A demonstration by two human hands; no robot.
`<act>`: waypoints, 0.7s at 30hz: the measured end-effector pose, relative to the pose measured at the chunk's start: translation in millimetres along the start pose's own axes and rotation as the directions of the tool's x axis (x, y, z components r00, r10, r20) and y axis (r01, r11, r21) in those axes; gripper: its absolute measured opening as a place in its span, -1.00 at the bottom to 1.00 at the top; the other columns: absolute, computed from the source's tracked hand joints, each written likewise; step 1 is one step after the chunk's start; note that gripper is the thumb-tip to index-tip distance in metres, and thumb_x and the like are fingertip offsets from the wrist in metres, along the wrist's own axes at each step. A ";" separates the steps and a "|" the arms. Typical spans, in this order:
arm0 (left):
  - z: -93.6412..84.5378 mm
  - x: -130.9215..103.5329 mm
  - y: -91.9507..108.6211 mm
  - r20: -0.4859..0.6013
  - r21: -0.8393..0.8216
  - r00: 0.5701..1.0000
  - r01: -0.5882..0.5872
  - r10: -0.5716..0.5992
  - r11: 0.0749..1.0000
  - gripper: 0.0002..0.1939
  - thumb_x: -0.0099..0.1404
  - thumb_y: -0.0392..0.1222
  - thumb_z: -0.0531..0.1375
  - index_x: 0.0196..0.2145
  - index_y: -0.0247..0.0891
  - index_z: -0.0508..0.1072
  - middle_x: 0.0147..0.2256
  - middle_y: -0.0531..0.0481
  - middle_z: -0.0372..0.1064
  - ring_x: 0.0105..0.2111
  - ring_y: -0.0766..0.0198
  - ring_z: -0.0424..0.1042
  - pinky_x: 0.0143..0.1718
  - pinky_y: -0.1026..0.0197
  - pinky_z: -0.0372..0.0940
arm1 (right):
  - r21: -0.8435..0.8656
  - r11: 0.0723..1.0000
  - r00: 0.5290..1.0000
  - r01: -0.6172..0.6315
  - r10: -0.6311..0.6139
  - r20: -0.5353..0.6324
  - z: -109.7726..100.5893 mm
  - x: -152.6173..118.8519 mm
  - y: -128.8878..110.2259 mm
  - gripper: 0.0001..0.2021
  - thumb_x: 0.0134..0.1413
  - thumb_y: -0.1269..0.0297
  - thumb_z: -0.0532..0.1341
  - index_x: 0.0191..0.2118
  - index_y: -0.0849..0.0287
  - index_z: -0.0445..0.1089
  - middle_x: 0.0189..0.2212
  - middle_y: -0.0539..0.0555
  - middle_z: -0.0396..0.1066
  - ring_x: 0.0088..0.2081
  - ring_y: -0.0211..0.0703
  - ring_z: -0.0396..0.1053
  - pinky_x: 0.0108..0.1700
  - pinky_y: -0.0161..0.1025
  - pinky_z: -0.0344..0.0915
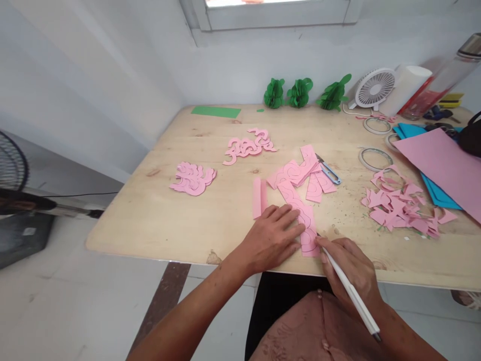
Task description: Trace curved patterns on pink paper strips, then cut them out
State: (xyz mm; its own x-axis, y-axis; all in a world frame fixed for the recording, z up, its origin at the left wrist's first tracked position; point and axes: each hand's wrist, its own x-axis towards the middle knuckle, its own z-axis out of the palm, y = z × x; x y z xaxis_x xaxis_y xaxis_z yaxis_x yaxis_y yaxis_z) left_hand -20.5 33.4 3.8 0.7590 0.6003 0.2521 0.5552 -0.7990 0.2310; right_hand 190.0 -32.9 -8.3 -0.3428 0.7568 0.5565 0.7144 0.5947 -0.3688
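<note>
My left hand (273, 239) lies flat with its fingers spread, the fingertips on the left edge of a pink paper strip (307, 220) marked with curved lines. A white pen (353, 296) is gripped in my right hand (351, 265), its tip at the strip's right edge near the table front. A folded pink paper (257, 198) stands just above my left hand. Beyond the strip are more marked pink pieces (291, 173), and blue snips (328, 170) lie beside them.
Cut pink shapes (193, 178) lie at the left, with curved pieces (250, 145) farther back. Pink scraps (398, 205), tape rolls (376, 159), blue sheets (438, 185) and a small white fan (375, 89) are at the right. Green paper figures (299, 93) stand by the wall.
</note>
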 end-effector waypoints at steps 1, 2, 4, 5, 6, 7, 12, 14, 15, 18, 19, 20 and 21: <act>-1.1 -0.3 -1.5 0.007 -0.002 1.000 -0.007 0.007 1.000 -0.73 0.33 -0.15 0.07 -0.03 -0.20 0.36 0.08 -0.17 0.29 0.14 -0.01 0.20 0.05 -0.03 0.18 | 0.003 1.000 1.000 -0.002 0.002 0.002 -0.3 0.4 -0.5 -0.56 0.09 0.56 0.17 0.11 0.20 0.31 -0.35 0.15 0.51 -0.36 -0.07 0.41 -0.36 -0.13 0.37; -2.3 -0.5 -3.0 0.015 -0.004 1.000 -0.015 0.015 1.000 -0.73 0.33 -0.14 0.07 -0.03 -0.20 0.36 0.08 -0.17 0.29 0.15 -0.03 0.19 0.04 -0.04 0.18 | 0.005 1.000 1.000 -0.002 0.002 0.002 -0.5 0.9 -0.9 -0.56 0.09 0.57 0.17 0.11 0.20 0.31 -0.35 0.15 0.51 -0.37 -0.07 0.40 -0.36 -0.13 0.37; -4.3 -1.0 -6.1 0.030 -0.009 0.999 -0.035 0.036 0.999 -0.72 0.34 -0.12 0.07 -0.03 -0.20 0.36 0.07 -0.16 0.29 0.16 -0.05 0.16 0.04 -0.04 0.17 | 0.008 1.000 1.000 -0.002 0.002 0.003 -0.7 1.9 -1.6 -0.56 0.08 0.57 0.17 0.11 0.20 0.31 -0.35 0.15 0.52 -0.39 -0.08 0.40 -0.37 -0.14 0.36; -5.1 -1.2 -7.7 0.037 -0.012 0.998 -0.046 0.047 0.999 -0.72 0.34 -0.12 0.06 -0.03 -0.20 0.36 0.07 -0.15 0.29 0.17 -0.06 0.16 0.04 -0.04 0.17 | 0.006 1.000 1.000 0.000 0.000 0.000 -0.6 2.2 -1.8 -0.56 0.09 0.57 0.16 0.11 0.20 0.31 -0.35 0.15 0.52 -0.39 -0.08 0.39 -0.38 -0.14 0.36; -5.8 -1.4 -9.2 0.044 -0.014 0.997 -0.057 0.057 0.998 -0.72 0.35 -0.11 0.06 -0.03 -0.21 0.36 0.08 -0.15 0.28 0.17 -0.07 0.15 0.04 -0.04 0.16 | 0.003 1.000 1.000 0.005 -0.005 -0.004 -0.4 2.3 -1.8 -0.55 0.09 0.57 0.16 0.11 0.21 0.31 -0.35 0.14 0.52 -0.39 -0.09 0.39 -0.37 -0.14 0.37; -6.4 -1.6 -10.7 0.052 -0.016 0.996 -0.067 0.068 0.998 -0.71 0.35 -0.11 0.05 -0.02 -0.21 0.36 0.08 -0.15 0.28 0.18 -0.07 0.14 0.04 -0.04 0.16 | 0.000 1.000 1.000 0.009 -0.009 -0.007 -0.2 2.3 -1.8 -0.55 0.09 0.57 0.16 0.12 0.21 0.30 -0.34 0.15 0.52 -0.39 -0.09 0.38 -0.37 -0.14 0.37; -8.8 -2.5 -18.2 0.092 -0.015 0.989 -0.115 0.116 0.993 -0.65 0.37 -0.07 0.04 0.05 -0.23 0.33 0.14 -0.17 0.23 0.22 -0.10 0.06 0.09 -0.08 0.10 | 0.002 1.000 1.000 0.011 -0.011 -0.004 0.7 1.1 -0.7 -0.53 0.09 0.58 0.16 0.14 0.23 0.28 -0.33 0.15 0.52 -0.37 -0.09 0.38 -0.36 -0.15 0.37; -9.5 -2.7 -21.6 0.105 -0.017 0.985 -0.139 0.140 0.990 -0.62 0.36 -0.05 0.05 0.07 -0.23 0.32 0.15 -0.17 0.22 0.22 -0.11 0.06 0.10 -0.08 0.09 | 0.004 1.000 1.000 0.011 -0.011 -0.002 0.5 0.8 -0.3 -0.54 0.10 0.58 0.16 0.14 0.22 0.28 -0.33 0.15 0.52 -0.37 -0.09 0.38 -0.36 -0.15 0.37; -9.8 -2.8 -23.4 0.113 -0.020 0.982 -0.149 0.151 0.989 -0.61 0.35 -0.04 0.06 0.07 -0.23 0.32 0.16 -0.17 0.21 0.22 -0.11 0.06 0.10 -0.09 0.08 | 0.005 1.000 1.000 0.008 -0.008 0.001 0.4 0.7 -0.3 -0.54 0.09 0.58 0.17 0.13 0.22 0.29 -0.33 0.15 0.52 -0.36 -0.09 0.38 -0.35 -0.14 0.37; -9.7 -2.9 -28.6 0.138 -0.038 0.974 -0.174 0.177 0.984 -0.57 0.35 0.00 0.06 0.10 -0.22 0.31 0.19 -0.16 0.18 0.24 -0.12 0.02 0.12 -0.10 0.06 | 0.009 1.000 1.000 -0.005 0.005 0.008 0.1 0.9 -0.7 -0.53 0.07 0.59 0.18 0.12 0.22 0.29 -0.33 0.15 0.52 -0.35 -0.07 0.38 -0.35 -0.13 0.37; -9.5 -2.9 -30.3 0.144 -0.045 0.972 -0.179 0.184 0.983 -0.56 0.35 0.01 0.06 0.11 -0.21 0.31 0.21 -0.16 0.15 0.25 -0.12 0.00 0.14 -0.10 0.04 | 0.015 1.000 1.000 -0.008 0.008 0.009 0.0 1.1 -0.9 -0.53 0.07 0.59 0.18 0.13 0.21 0.29 -0.33 0.14 0.52 -0.36 -0.07 0.38 -0.34 -0.13 0.37; -9.2 -2.9 -32.0 0.147 -0.052 0.971 -0.183 0.189 0.982 -0.55 0.34 0.03 0.06 0.11 -0.21 0.30 0.22 -0.16 0.13 0.26 -0.13 -0.02 0.15 -0.11 0.03 | 0.019 1.000 1.000 -0.010 0.010 0.007 0.1 1.3 -1.2 -0.52 0.07 0.60 0.18 0.13 0.21 0.29 -0.33 0.14 0.52 -0.36 -0.07 0.39 -0.34 -0.13 0.37; -8.9 -2.9 -33.5 0.151 -0.059 0.970 -0.186 0.193 0.981 -0.54 0.34 0.04 0.06 0.12 -0.21 0.30 0.24 -0.16 0.11 0.27 -0.13 -0.05 0.16 -0.12 0.01 | 0.021 1.000 1.000 -0.012 0.011 0.007 0.1 1.5 -1.4 -0.52 0.07 0.60 0.18 0.13 0.20 0.29 -0.34 0.13 0.52 -0.36 -0.07 0.39 -0.34 -0.12 0.37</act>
State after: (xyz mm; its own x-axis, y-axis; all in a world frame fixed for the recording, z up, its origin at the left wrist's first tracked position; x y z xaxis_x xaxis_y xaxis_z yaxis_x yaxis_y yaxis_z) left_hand -44.4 58.8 3.7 0.8944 0.4222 0.1475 0.3829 -0.8933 0.2353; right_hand 188.4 -32.6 -7.0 -0.3386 0.7654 0.5473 0.7056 0.5914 -0.3904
